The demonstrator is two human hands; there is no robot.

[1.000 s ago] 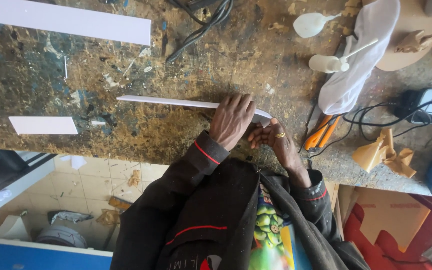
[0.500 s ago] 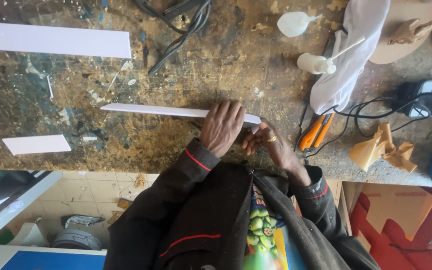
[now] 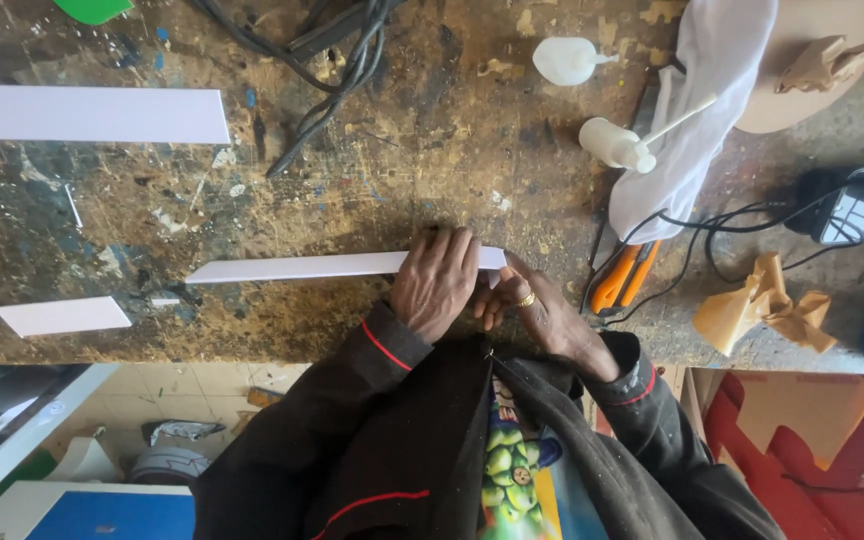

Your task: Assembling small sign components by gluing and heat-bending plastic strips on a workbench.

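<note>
My left hand (image 3: 437, 282) lies on the strip (image 3: 297, 267); my right hand (image 3: 537, 310) just beside, cutter (image 3: 624, 277) further right on the bench (image 3: 432, 170).

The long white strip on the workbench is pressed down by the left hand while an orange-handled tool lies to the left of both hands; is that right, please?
Not quite. In the head view the left hand does press the long white strip, but the orange-handled tool lies to the right of both hands, beyond the right hand.
</note>
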